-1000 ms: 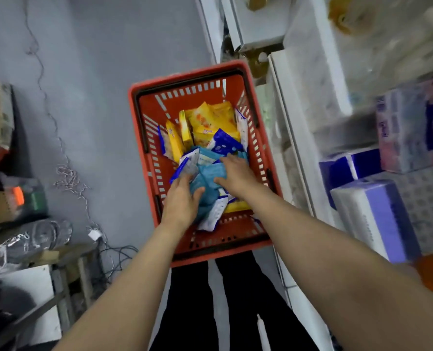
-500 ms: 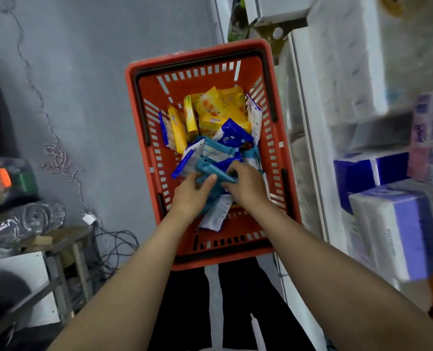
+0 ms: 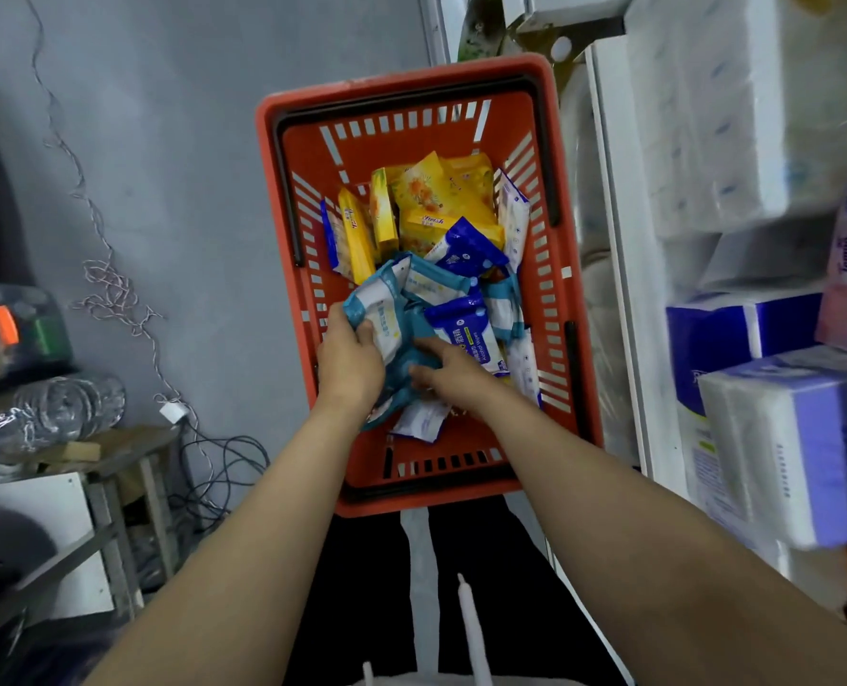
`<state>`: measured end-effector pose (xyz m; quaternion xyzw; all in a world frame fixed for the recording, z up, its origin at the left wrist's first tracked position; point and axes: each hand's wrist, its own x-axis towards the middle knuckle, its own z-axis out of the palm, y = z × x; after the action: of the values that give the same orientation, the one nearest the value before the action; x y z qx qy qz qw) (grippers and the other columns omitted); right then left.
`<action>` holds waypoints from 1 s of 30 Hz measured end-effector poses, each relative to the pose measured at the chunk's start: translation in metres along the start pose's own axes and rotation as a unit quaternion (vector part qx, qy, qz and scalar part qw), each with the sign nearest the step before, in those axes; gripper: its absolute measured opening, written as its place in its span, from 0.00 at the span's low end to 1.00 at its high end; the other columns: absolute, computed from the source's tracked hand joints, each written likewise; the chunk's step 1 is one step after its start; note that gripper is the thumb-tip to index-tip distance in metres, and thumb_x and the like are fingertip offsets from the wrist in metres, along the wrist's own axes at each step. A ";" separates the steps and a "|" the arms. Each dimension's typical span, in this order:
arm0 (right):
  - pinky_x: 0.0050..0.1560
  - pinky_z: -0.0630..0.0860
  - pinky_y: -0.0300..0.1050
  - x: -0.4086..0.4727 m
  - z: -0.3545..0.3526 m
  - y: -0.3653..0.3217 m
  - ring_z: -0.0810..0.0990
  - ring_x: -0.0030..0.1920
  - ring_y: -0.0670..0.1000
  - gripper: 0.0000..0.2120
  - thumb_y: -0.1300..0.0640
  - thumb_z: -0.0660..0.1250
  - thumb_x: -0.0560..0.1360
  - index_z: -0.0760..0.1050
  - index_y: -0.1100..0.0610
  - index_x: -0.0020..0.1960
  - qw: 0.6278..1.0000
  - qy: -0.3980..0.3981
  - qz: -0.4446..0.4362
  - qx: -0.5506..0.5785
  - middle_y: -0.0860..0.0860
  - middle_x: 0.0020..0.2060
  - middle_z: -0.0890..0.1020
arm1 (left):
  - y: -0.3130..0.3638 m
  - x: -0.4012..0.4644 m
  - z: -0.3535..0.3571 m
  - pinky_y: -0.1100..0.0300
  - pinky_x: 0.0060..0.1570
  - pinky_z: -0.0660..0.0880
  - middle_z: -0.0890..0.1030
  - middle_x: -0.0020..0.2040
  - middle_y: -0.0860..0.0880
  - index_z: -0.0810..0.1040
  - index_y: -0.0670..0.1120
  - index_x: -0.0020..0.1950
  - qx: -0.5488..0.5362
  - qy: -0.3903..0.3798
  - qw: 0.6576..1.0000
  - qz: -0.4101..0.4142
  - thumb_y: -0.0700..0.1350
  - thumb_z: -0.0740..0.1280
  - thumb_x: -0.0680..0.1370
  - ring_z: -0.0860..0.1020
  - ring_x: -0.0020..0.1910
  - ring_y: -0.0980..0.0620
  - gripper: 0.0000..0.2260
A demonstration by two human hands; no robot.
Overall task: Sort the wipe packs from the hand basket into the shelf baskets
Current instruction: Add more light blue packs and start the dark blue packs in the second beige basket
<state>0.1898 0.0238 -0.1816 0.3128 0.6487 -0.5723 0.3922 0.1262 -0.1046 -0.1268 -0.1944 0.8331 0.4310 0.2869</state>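
An orange hand basket stands on the floor in front of me, holding several wipe packs. Yellow packs lie at its far end, dark blue packs in the middle, teal packs nearer me. My left hand grips a small bundle of teal wipe packs at the basket's left side. My right hand reaches into the pile beside it, its fingers on a teal pack under the bundle; what it holds is hidden.
A white shelf unit runs along the right, stacked with tissue packs and paper rolls. On the left stand a low metal table with plastic bottles, and cables on the grey floor.
My left hand has lifted the teal packs up and to the left. My right hand has slid lower into the pile. The view has shifted, so the basket sits more central.
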 end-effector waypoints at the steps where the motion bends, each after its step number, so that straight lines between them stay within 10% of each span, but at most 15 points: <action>1: 0.66 0.73 0.51 0.001 0.001 0.001 0.74 0.67 0.54 0.27 0.55 0.69 0.78 0.66 0.52 0.75 1.000 -0.015 0.005 -0.018 0.53 0.71 0.72 | 0.000 0.000 0.000 0.52 0.47 0.77 0.77 0.52 0.50 0.69 0.51 0.60 -0.009 0.008 1.000 0.000 0.44 0.57 0.83 0.77 0.51 0.49 0.07; 5: 0.50 0.75 0.41 -0.008 -0.002 0.006 0.80 0.52 0.47 0.17 0.44 0.75 0.70 0.83 0.53 0.53 0.998 0.010 0.030 -0.051 0.49 0.52 0.84 | 0.001 -0.004 -0.001 0.55 0.44 0.77 0.76 0.51 0.52 0.68 0.55 0.57 -0.022 0.012 1.000 0.006 0.44 0.57 0.83 0.77 0.51 0.51 0.06; 8: 0.37 0.73 0.39 -0.027 -0.014 0.007 0.82 0.40 0.46 0.15 0.41 0.76 0.68 0.82 0.53 0.37 0.985 0.171 -0.009 0.030 0.47 0.35 0.83 | 0.005 -0.006 -0.001 0.50 0.50 0.78 0.77 0.52 0.51 0.68 0.55 0.57 -0.049 0.013 0.999 -0.003 0.44 0.57 0.83 0.77 0.53 0.49 0.06; 12: 0.40 0.72 0.31 -0.057 -0.040 0.000 0.79 0.45 0.38 0.12 0.53 0.78 0.69 0.74 0.49 0.44 0.945 0.287 -0.099 0.119 0.44 0.44 0.79 | 0.013 -0.013 -0.002 0.61 0.41 0.76 0.77 0.49 0.56 0.70 0.55 0.60 -0.111 0.015 0.994 -0.010 0.44 0.58 0.83 0.78 0.51 0.54 0.08; 17: 0.47 0.74 0.27 -0.093 -0.046 -0.014 0.77 0.55 0.36 0.36 0.57 0.80 0.67 0.68 0.52 0.71 0.935 0.259 -0.115 0.215 0.43 0.59 0.75 | 0.036 -0.030 -0.014 0.59 0.46 0.77 0.80 0.56 0.50 0.73 0.53 0.62 -0.197 -0.012 0.980 -0.005 0.44 0.59 0.83 0.80 0.52 0.55 0.10; 23: 0.54 0.82 0.54 -0.154 -0.044 -0.024 0.83 0.55 0.49 0.33 0.65 0.76 0.70 0.69 0.49 0.70 0.879 0.296 -0.168 0.334 0.50 0.60 0.80 | 0.073 -0.065 -0.040 0.54 0.50 0.80 0.82 0.54 0.49 0.75 0.53 0.58 -0.223 -0.066 0.970 0.069 0.46 0.59 0.83 0.83 0.52 0.49 0.07; 30: 0.41 0.82 0.45 -0.269 -0.015 -0.020 0.86 0.49 0.53 0.17 0.70 0.70 0.74 0.74 0.57 0.58 0.753 0.374 -0.235 0.488 0.53 0.51 0.85 | 0.105 -0.127 -0.060 0.48 0.51 0.80 0.84 0.54 0.46 0.77 0.45 0.60 -0.184 -0.251 0.935 0.173 0.40 0.68 0.79 0.84 0.51 0.45 0.10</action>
<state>0.3039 0.0470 0.0617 0.4880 0.4294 -0.7229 -0.2344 0.1436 -0.0866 0.0467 0.0174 0.6607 0.6546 0.3670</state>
